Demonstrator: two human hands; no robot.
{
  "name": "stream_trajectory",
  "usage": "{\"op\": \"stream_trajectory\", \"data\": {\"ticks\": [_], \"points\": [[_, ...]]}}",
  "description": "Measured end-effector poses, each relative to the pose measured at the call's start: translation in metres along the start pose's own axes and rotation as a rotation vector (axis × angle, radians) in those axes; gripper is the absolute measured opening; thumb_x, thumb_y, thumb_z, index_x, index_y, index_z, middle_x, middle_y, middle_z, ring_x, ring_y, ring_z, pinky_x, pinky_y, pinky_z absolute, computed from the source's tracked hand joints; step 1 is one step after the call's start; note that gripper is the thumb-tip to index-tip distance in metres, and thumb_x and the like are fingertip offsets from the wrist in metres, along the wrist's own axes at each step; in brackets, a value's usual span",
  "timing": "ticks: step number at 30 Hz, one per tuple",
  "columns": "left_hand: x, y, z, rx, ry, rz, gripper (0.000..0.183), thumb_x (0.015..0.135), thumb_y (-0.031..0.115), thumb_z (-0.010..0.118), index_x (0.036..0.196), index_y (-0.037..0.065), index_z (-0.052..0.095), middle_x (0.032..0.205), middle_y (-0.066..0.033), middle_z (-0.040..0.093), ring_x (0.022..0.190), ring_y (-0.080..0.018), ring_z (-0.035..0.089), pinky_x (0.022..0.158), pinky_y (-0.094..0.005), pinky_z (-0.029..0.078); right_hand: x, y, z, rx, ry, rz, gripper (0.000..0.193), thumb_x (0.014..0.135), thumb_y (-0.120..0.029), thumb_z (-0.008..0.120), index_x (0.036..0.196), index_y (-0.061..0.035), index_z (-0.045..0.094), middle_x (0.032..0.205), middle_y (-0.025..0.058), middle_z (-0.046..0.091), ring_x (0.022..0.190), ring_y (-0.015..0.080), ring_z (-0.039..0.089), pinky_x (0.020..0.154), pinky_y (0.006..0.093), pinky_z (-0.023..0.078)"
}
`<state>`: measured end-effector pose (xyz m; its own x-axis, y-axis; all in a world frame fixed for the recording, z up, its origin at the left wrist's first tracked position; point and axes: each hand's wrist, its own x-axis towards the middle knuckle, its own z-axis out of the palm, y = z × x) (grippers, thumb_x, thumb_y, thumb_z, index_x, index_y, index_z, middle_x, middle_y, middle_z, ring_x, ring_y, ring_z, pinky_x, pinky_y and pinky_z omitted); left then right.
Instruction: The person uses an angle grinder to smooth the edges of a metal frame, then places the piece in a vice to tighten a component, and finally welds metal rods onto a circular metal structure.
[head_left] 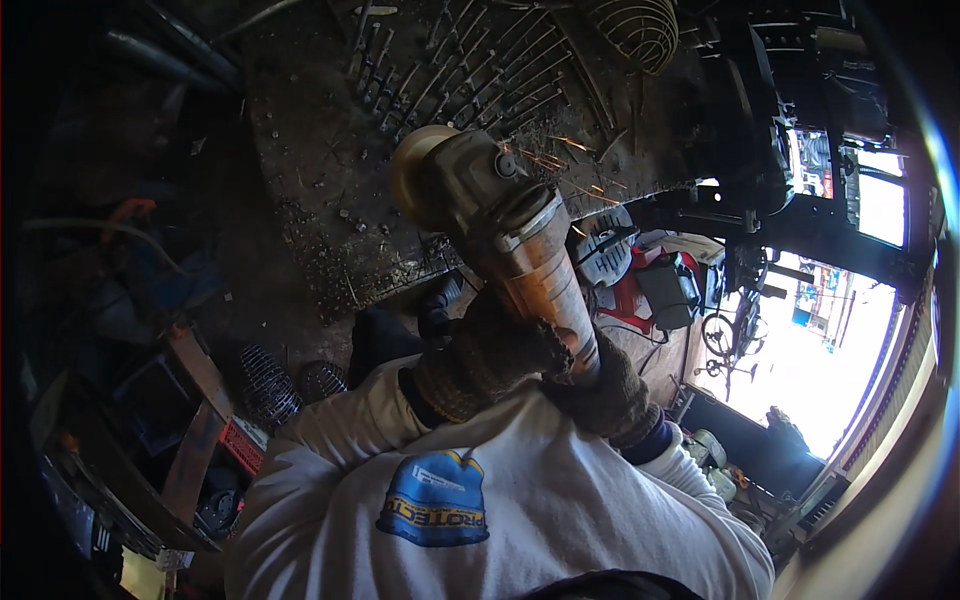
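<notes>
An angle grinder (535,270) with a worn orange-brown body and a dark metal head is held up in front of my chest, its head pointing away from me. My left hand (490,355), in a dark knitted glove, is closed round the lower body. Lower on the right, my right hand (605,390), gloved too, is wrapped round the handle end. The pale round disc (412,180) sits at the far left of the head. Orange sparks (560,155) fly to the right of the head. Whether the disc touches any metal is hidden.
Beyond the grinder lies a dark worktable (300,180) with rows of metal rods (480,65) and scattered bits. A round wire cage (635,30) lies at its far edge. Wire baskets (268,383) stand lower left. A red and grey machine (668,290) is at right, near a bright doorway with a bicycle (735,335).
</notes>
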<state>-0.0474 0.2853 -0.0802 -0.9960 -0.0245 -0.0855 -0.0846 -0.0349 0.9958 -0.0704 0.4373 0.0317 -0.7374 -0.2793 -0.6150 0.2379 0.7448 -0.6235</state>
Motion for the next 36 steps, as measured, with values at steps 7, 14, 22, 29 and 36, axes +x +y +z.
{"op": "stream_trajectory", "data": {"ticks": [7, 14, 22, 29, 36], "points": [[0.004, -0.009, -0.006, 0.572, 0.311, 0.772, 0.071, 0.07, 0.035, 0.082, 0.124, 0.0, 0.052, 0.104, -0.0166, 0.062, 0.091, -0.0339, 0.066, 0.083, -0.0427, 0.056, -0.001, -0.014, 0.004, -0.01, 0.028, 0.036, 0.06, 0.078, -0.013, 0.08, 0.13, -0.004, 0.053, 0.117, 0.0102, 0.065, 0.107, 0.0196, 0.063, 0.094, 0.0357, 0.049], [0.003, 0.004, -0.013, 0.028, 0.047, 0.121, 0.079, 0.068, 0.032, 0.083, 0.13, 0.0, 0.045, 0.113, -0.0171, 0.06, 0.098, -0.0317, 0.065, 0.087, -0.042, 0.055, -0.003, -0.013, 0.006, 0.01, 0.04, -0.02, 0.061, 0.077, -0.012, 0.081, 0.13, -0.0041, 0.052, 0.119, 0.0108, 0.064, 0.108, 0.0198, 0.063, 0.095, 0.0363, 0.049], [-0.001, -0.017, -0.004, 0.348, 0.118, 0.441, 0.078, 0.068, 0.029, 0.083, 0.13, 0.001, 0.046, 0.116, -0.0177, 0.061, 0.102, -0.0281, 0.065, 0.088, -0.0414, 0.055, 0.0, -0.009, 0.003, 0.004, 0.0, -0.016, 0.065, 0.076, -0.013, 0.083, 0.131, -0.0029, 0.05, 0.118, 0.0111, 0.063, 0.11, 0.0187, 0.059, 0.096, 0.0372, 0.047], [-0.001, -0.012, -0.006, 0.447, 0.133, 0.419, 0.078, 0.065, 0.031, 0.085, 0.127, 0.001, 0.048, 0.109, -0.0165, 0.064, 0.096, -0.0274, 0.068, 0.086, -0.0404, 0.056, 0.0, -0.009, 0.006, 0.07, 0.004, -0.038, 0.065, 0.078, -0.011, 0.08, 0.133, -0.0019, 0.047, 0.12, 0.0114, 0.061, 0.109, 0.018, 0.059, 0.095, 0.0359, 0.048], [-0.002, -0.019, 0.001, 0.404, 0.194, 0.545, 0.075, 0.068, 0.024, 0.083, 0.128, 0.0, 0.047, 0.11, -0.0162, 0.063, 0.098, -0.0263, 0.067, 0.086, -0.0388, 0.056, 0.002, -0.015, 0.007, 0.02, 0.019, -0.013, 0.059, 0.078, -0.013, 0.079, 0.128, -0.0029, 0.051, 0.114, 0.0108, 0.063, 0.105, 0.0175, 0.06, 0.092, 0.0364, 0.048]]}}
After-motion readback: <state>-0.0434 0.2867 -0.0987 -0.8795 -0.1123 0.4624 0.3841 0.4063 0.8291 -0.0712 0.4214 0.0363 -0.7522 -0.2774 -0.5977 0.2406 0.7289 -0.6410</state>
